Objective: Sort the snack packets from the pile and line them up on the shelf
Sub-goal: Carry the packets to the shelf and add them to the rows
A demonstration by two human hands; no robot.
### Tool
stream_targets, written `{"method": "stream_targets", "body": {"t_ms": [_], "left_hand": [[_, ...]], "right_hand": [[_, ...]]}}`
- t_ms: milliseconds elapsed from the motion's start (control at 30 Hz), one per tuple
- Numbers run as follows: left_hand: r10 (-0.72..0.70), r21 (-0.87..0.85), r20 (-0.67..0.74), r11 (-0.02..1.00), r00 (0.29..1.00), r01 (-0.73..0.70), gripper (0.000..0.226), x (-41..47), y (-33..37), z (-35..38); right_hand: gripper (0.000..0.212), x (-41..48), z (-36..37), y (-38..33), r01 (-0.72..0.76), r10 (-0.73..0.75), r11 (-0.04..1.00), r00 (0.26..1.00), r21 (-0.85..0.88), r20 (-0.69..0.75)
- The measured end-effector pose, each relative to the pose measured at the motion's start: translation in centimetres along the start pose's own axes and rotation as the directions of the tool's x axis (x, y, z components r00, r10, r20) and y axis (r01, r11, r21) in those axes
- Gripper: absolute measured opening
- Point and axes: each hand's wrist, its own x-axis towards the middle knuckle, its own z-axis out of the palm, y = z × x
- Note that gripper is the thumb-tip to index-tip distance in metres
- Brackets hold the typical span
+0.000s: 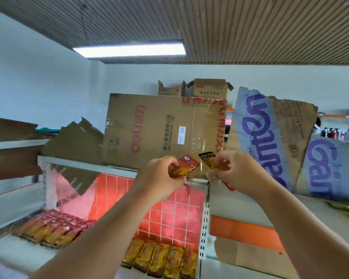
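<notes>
The left hand (161, 174) is gripping a red-topped packet (186, 165), with its fingers curled round the lower end. The right hand (236, 172) is pinching a black-topped packet (208, 158) by its lower part, thumb against fingers. Both packets are being held up side by side in front of the large cardboard box (159, 127), well above the shelf (12, 258). Whether their edges are touching cannot be told.

Assessment of handling: each packet is standing up from a light pinch without sagging far, so it is judged to be light, thin and pliable. The film is glossy and is likely to be slippery. A hold across the flat, near one end, appears sound. A hard squeeze on the middle is risking a creased or burst packet.

Below the hands, two lines of similar packets are lying on the shelf: a red-topped row (50, 228) at the left and a golden row (161, 258) in the centre, in front of the red grid panel (169, 208). At the far right, olive shapes (345, 207) are lying on the adjoining shelf; they are too blurred to identify.
</notes>
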Motion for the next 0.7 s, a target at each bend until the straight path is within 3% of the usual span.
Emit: {"method": "stream_targets", "body": {"t_ms": [267, 433, 700], "left_hand": [[-0.072, 0.130, -0.223, 0.986, 0.972, 0.102, 0.031, -5.4, -9.8, -7.6], [-0.131, 0.128, -0.271, 0.977, 0.954, 0.171, 0.044, -8.1, -15.1, -9.4], [-0.237, 0.220, -0.253, 0.930, 0.938, 0.294, 0.052, -10.3, -23.1, -9.5]], "right_hand": [[0.012, 0.7, 10.1, -10.1, 0.016, -0.007, 0.983, 0.999, 0.184, -0.051], [0.016, 1.3, 16.6, -14.0, 0.095, -0.098, 0.967, 0.995, 0.236, 0.001], [0.018, 3.0, 26.9, -15.2, 0.107, -0.168, 0.925, 0.976, 0.366, 0.140]]}}
